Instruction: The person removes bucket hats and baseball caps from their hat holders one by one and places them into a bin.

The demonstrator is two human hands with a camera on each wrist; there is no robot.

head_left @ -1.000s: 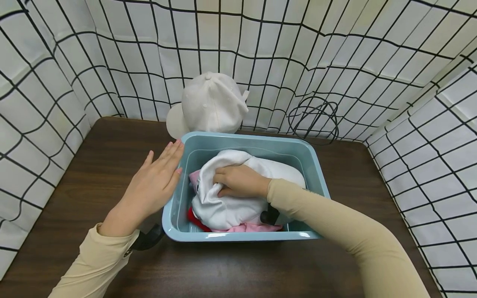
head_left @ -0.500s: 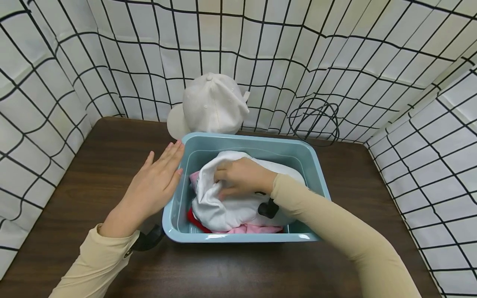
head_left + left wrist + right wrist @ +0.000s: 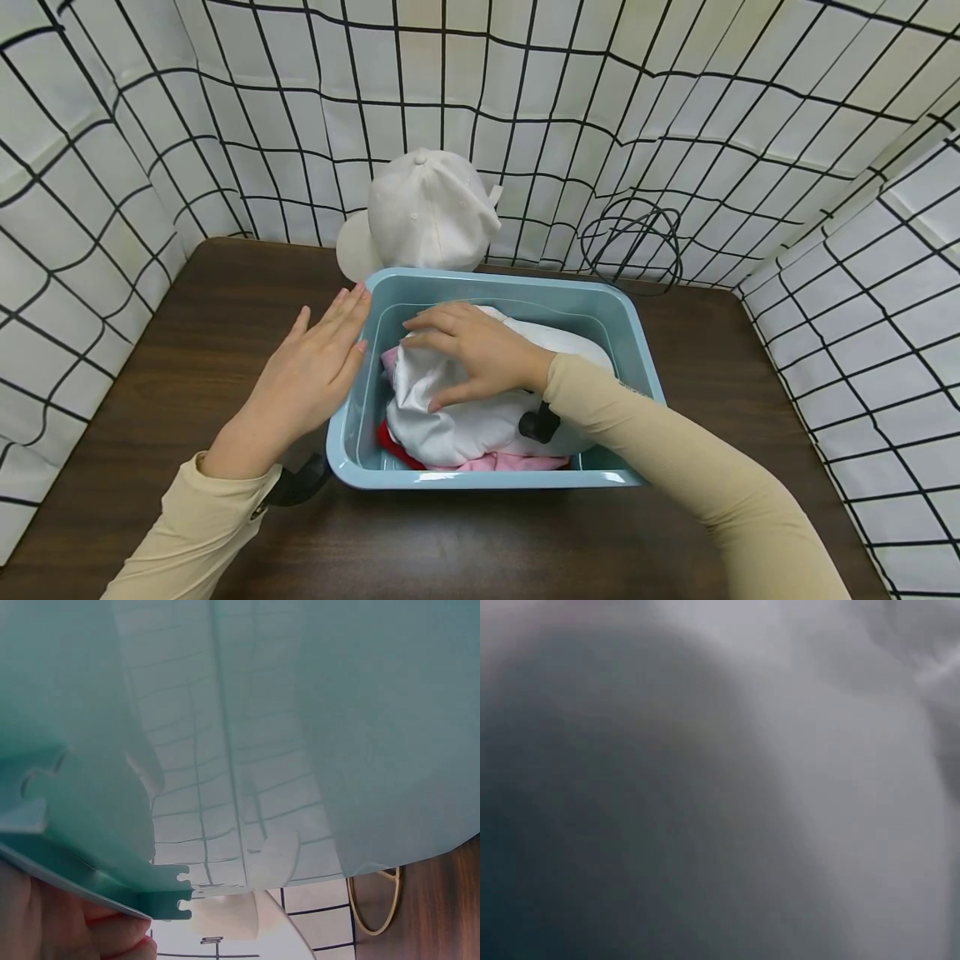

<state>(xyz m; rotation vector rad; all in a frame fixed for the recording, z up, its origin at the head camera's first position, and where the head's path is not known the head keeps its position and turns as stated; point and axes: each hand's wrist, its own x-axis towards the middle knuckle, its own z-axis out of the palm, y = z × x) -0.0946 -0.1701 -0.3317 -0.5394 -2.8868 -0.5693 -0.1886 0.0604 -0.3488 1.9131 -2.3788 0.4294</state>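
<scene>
A light blue plastic tub (image 3: pixel 487 478) stands on the table with a bunched white cloth (image 3: pixel 450 437) inside. My left hand (image 3: pixel 303 375) rests against the tub's left rim, its fingers straight. In the left wrist view, fingers (image 3: pixel 112 930) lie along that rim beside the tub's smooth outer wall (image 3: pixel 390 750). Over the white cloth my right hand (image 3: pixel 480 346) spreads its fingers and thumb apart, palm down. Pink fabric (image 3: pixel 517 460) and red fabric (image 3: pixel 397 443) show beneath the white cloth. The right wrist view is mostly blurred pale cloth (image 3: pixel 855 787).
Behind the tub sits a white baseball cap (image 3: pixel 427 212), close to its back rim. A coil of black cable (image 3: pixel 633 237) leans at the back right. A white wall with a black grid (image 3: pixel 555 108) surrounds the dark wooden table (image 3: pixel 465 542).
My right hand's fingers have come up out of the white cloth's folds and spread over it. The left hand stays at the rim.
</scene>
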